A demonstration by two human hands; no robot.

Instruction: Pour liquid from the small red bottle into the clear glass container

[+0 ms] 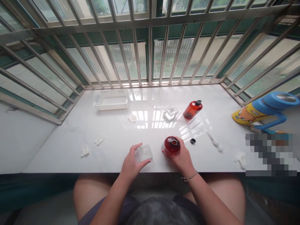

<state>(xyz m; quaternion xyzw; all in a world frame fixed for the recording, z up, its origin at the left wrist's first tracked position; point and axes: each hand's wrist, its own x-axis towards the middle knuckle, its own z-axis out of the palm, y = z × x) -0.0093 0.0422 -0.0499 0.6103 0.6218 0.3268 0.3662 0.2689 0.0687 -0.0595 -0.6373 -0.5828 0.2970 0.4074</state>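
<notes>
My right hand (pixel 184 156) is wrapped around a dark red bottle (pixel 172 145) whose round neck shows without a cap. A small black cap (pixel 192 141) lies on the table to its right. Around a small clear square container (pixel 144 152), my left hand (pixel 133 161) has its thumb on the near side and its fingers on the far side. The container is just left of the bottle, apart from it. Farther back are another clear square container (pixel 171 113) and a second red bottle (pixel 192 110) topped with a black cap.
A white perforated basket (pixel 111 101) stands at the back left of the white table (pixel 70 137). Crumpled tissues (pixel 98 140) lie scattered about. At the right are a blue and yellow flask (pixel 260 109) and a blurred-out patch. Metal window bars (pixel 150 56) close off the back.
</notes>
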